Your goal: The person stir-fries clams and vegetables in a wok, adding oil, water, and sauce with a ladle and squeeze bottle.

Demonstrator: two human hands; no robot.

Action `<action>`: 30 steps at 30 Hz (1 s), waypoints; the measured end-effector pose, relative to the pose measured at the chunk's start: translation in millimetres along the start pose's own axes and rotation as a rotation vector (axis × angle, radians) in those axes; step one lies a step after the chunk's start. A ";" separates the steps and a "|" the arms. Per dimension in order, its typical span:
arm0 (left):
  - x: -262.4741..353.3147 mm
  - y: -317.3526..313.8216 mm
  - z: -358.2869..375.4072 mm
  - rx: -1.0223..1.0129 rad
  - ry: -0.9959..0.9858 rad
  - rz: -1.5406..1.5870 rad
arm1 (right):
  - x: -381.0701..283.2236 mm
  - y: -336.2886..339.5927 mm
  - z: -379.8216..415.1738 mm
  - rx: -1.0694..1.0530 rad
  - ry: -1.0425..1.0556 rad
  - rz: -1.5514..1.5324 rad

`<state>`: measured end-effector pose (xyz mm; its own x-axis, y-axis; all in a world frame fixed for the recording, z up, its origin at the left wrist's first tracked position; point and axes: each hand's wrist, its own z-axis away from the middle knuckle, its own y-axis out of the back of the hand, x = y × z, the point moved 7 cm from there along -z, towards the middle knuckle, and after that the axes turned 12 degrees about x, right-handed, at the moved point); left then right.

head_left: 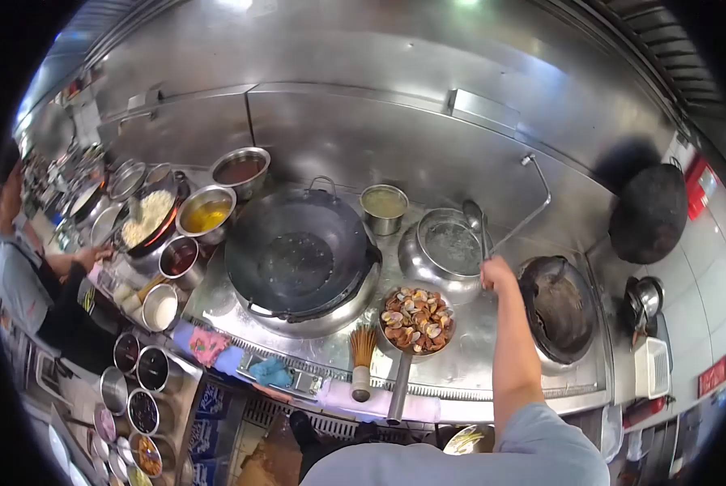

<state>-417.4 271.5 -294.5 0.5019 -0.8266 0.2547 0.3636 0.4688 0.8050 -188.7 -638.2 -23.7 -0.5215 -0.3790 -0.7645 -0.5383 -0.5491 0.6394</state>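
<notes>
My right hand (499, 274) is closed around the handle of a metal ladle (473, 215), at the right rim of a round steel pot (432, 230) of clear liquid. The ladle's bowl points up and away, over the pot's far right side. A thin bent water pipe (546, 202) runs down close to this hand. My left hand does not show. In front of the pot, a long-handled strainer or pan (402, 381), its type hidden by its load, holds clams (416, 321). Left of it lies a bamboo wok brush (362, 356).
A large black wok (253, 235) with a little liquid sits left of centre; another wok (589, 316) is at right. Metal containers of sauces (241, 168) stand behind and left. A co-worker (23, 275) stands at far left by a pan of pale food (149, 217).
</notes>
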 end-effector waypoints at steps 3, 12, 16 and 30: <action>109.6 43.6 -66.5 0.195 -0.355 0.077 | 21.6 -25.5 32.4 0.083 -0.110 0.179; 500.9 268.3 -54.6 0.707 -1.407 0.485 | -47.9 -60.7 66.2 0.020 -0.620 -1.952; 513.2 219.8 -105.5 0.481 -1.439 0.053 | -114.2 -57.6 108.8 -0.149 -0.577 -2.077; 483.3 233.6 -123.3 0.479 -1.464 0.242 | -315.3 -118.1 299.3 -0.411 -0.598 -2.320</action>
<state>6.8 19.9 -49.4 -0.7687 -0.4545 0.4500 -0.0284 0.7271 0.6860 -158.9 -230.9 166.4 0.3708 0.9007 0.2263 -0.2122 0.3194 -0.9236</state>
